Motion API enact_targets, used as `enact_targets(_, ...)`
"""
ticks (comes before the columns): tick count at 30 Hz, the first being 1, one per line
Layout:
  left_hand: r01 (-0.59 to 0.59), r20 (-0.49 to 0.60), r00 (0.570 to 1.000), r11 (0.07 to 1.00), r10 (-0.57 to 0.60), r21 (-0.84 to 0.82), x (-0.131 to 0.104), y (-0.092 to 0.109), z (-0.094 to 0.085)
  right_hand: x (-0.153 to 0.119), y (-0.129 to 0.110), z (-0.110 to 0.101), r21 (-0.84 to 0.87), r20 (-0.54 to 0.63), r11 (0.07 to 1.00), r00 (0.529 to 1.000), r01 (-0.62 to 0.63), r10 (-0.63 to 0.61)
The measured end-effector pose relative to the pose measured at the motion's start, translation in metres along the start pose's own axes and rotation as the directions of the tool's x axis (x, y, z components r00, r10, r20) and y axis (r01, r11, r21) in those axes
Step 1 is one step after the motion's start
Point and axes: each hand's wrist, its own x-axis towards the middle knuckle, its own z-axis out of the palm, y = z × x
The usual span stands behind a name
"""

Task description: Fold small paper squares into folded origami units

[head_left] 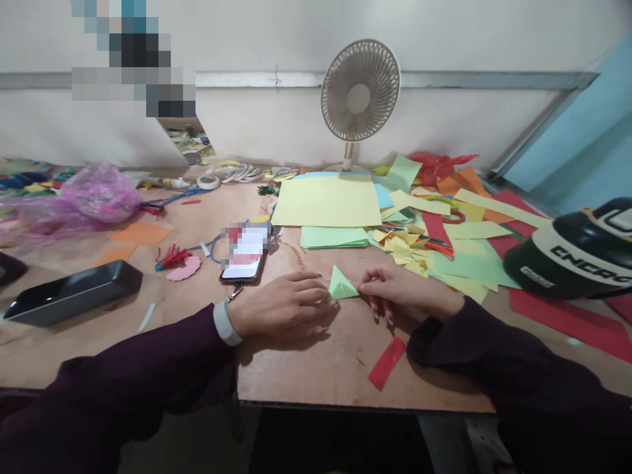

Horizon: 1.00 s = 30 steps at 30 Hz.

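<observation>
A small piece of light green paper (342, 287), folded to a pointed triangular shape with creases, is held just above the table between my two hands. My right hand (395, 289) pinches its right corner between thumb and index finger, the other fingers curled below. At the left corner, the fingertips of my left hand (286, 304) close on the paper; the thumb is mostly hidden. A strip of red paper (386, 363) lies on the table below my right hand. Just beyond my left wrist is a phone (245, 253) with its screen lit.
Yellow sheets (326, 201) and a green paper stack (334, 237) lie ahead, before a fan (359, 92). Paper scraps (405, 250) and scissors (437, 245) clutter the right, beside a black jug (567, 253). Leftward are a dark box (74, 293) and pink plastic bag (101, 194).
</observation>
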Motion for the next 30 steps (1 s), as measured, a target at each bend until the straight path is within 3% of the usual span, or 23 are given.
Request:
enact_targets(4,0.044,-0.035,0.999,0.997,-0.042,0.07,-0.004,-0.007,0.002,-0.011,-0.008,0.014,-0.006,0.281,1.0,0.959,-0.022,0.023)
enact_targets(5,0.059,-0.05,0.997,0.994,-0.054,0.095,-0.005,-0.008,0.002,-0.012,-0.008,0.016,-0.003,0.271,1.0,0.962,-0.014,0.014)
enact_targets(6,0.072,-0.066,0.996,0.99,-0.064,0.119,-0.006,-0.009,0.002,-0.011,-0.007,0.016,-0.011,0.199,1.0,0.98,0.016,-0.014)
enact_targets(8,0.095,-0.1,0.992,0.983,-0.08,0.155,-0.006,-0.008,0.001,-0.005,-0.002,0.012,-0.108,-0.104,0.985,0.984,0.131,-0.142)
enact_targets(9,0.107,-0.115,0.989,0.981,-0.089,0.161,-0.006,-0.008,0.001,-0.001,0.002,0.009,-0.211,-0.278,0.96,0.93,0.184,-0.24)
enact_targets(10,0.12,-0.128,0.987,0.981,-0.1,0.156,-0.006,-0.007,0.001,0.002,0.006,0.007,-0.316,-0.364,0.927,0.876,0.203,-0.316)
enact_targets(12,0.139,-0.135,0.983,0.984,-0.123,0.115,-0.005,-0.005,0.002,0.008,0.012,0.004,-0.446,-0.381,0.874,0.842,0.195,-0.382)
enact_targets(15,0.164,-0.089,0.983,0.986,-0.16,0.042,-0.004,-0.004,0.006,0.011,0.015,0.005,-0.524,-0.323,0.828,0.853,0.198,-0.409)
enact_targets(20,0.189,-0.012,0.982,0.979,-0.191,-0.07,-0.005,-0.006,0.012,0.009,0.016,0.008,-0.591,-0.326,0.781,0.827,0.2,-0.458)
enact_targets(22,0.197,-0.005,0.98,0.978,-0.198,-0.071,-0.005,-0.006,0.012,0.007,0.014,0.008,-0.599,-0.341,0.786,0.84,0.152,-0.423)
enact_targets(27,0.233,-0.019,0.972,0.972,-0.233,-0.027,-0.003,-0.005,0.011,-0.006,-0.006,0.015,-0.509,-0.244,0.859,0.949,0.051,-0.201)
enact_targets(30,0.247,-0.035,0.968,0.969,-0.247,0.012,-0.004,-0.007,0.014,-0.014,-0.014,0.023,-0.395,-0.031,0.905,0.983,0.157,-0.184)
